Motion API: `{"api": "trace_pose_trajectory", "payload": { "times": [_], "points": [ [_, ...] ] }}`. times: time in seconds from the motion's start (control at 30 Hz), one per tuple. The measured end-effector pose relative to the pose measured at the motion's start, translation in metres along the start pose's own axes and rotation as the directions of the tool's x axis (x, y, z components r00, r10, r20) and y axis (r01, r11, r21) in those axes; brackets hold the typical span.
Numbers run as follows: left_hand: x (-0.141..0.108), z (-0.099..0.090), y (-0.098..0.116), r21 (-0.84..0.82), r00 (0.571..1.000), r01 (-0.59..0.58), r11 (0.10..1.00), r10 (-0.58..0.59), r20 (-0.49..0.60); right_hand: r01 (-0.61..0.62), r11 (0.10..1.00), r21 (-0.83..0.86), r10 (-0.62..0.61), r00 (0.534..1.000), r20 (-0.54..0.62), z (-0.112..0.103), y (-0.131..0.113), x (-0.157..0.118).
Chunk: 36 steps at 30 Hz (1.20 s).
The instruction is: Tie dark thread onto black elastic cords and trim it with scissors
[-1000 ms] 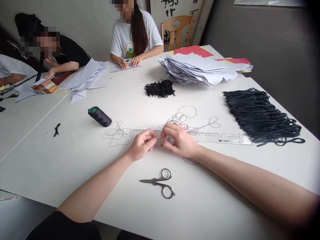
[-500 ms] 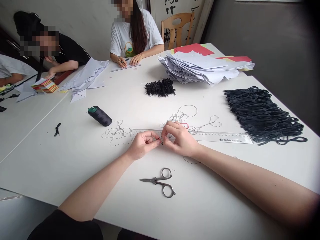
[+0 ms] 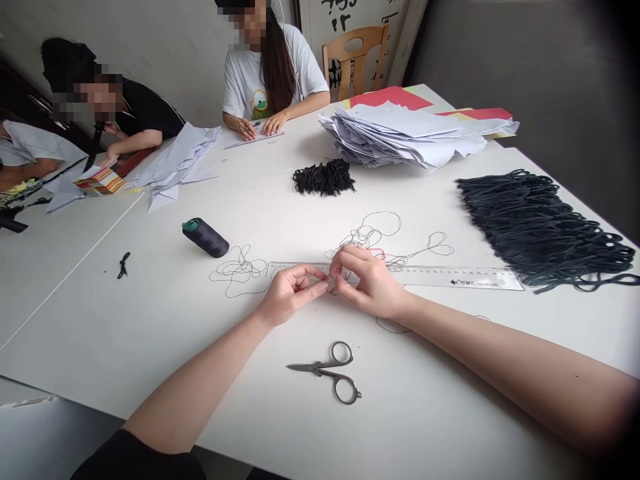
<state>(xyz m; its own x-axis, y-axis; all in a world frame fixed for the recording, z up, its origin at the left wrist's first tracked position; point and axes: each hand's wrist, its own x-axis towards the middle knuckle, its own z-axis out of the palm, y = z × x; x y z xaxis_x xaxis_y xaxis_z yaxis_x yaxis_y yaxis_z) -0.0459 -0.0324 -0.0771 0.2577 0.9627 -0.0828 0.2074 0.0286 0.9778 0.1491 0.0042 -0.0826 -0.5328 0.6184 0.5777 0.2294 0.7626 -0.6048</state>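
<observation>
My left hand (image 3: 291, 291) is closed in a pinch on a thin dark thread, its fingertips meeting those of my right hand (image 3: 367, 283). The right hand pinches the same thread from the other side; its fingers hide part of it. Beneath both hands lies a clear plastic ruler (image 3: 440, 277). Loose thread (image 3: 239, 268) spreads in loops left of the hands, and more tangles up behind the right one. A thread spool (image 3: 205, 238), dark with a green end, rests on its side at the left. Closer to me are metal scissors (image 3: 320, 367), blades together.
A row of black looped cords (image 3: 540, 227) lies at the right, with a smaller black bundle (image 3: 324, 177) farther back. Stacked papers (image 3: 405, 133) stand behind. One small black knotted cord (image 3: 124, 265) is at far left. Several people sit across the white table (image 3: 90, 320).
The view has shifted slightly, so the table's things sit a little farther right in the picture. Both hands keep their pinch together, with only small finger movement.
</observation>
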Motion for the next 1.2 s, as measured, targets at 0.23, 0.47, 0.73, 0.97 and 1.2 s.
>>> {"api": "trace_pose_trajectory", "payload": {
  "times": [0.23,0.47,0.73,0.97,1.2],
  "points": [
    [0.002,0.001,-0.005,-0.062,0.997,-0.004,0.998,-0.001,-0.077,0.013,1.000,0.006,-0.013,1.000,-0.018,0.000,0.000,0.001],
    [0.002,-0.001,-0.003,-0.076,0.999,0.000,0.997,-0.004,-0.054,0.025,0.998,-0.051,-0.023,0.999,0.046,-0.001,0.000,-0.001],
    [0.002,0.002,-0.005,0.066,0.983,-0.090,0.994,0.099,-0.156,0.045,0.966,-0.255,-0.033,0.998,0.049,0.005,-0.002,-0.004],
    [0.002,0.002,-0.007,0.102,0.983,-0.048,0.994,0.066,-0.173,0.215,0.838,-0.502,-0.212,0.975,0.065,0.010,-0.002,-0.004],
    [0.008,0.008,-0.009,0.156,0.981,-0.041,0.987,0.070,-0.182,0.210,0.824,-0.526,-0.216,0.975,0.051,0.008,0.003,-0.003]
  ]
}}
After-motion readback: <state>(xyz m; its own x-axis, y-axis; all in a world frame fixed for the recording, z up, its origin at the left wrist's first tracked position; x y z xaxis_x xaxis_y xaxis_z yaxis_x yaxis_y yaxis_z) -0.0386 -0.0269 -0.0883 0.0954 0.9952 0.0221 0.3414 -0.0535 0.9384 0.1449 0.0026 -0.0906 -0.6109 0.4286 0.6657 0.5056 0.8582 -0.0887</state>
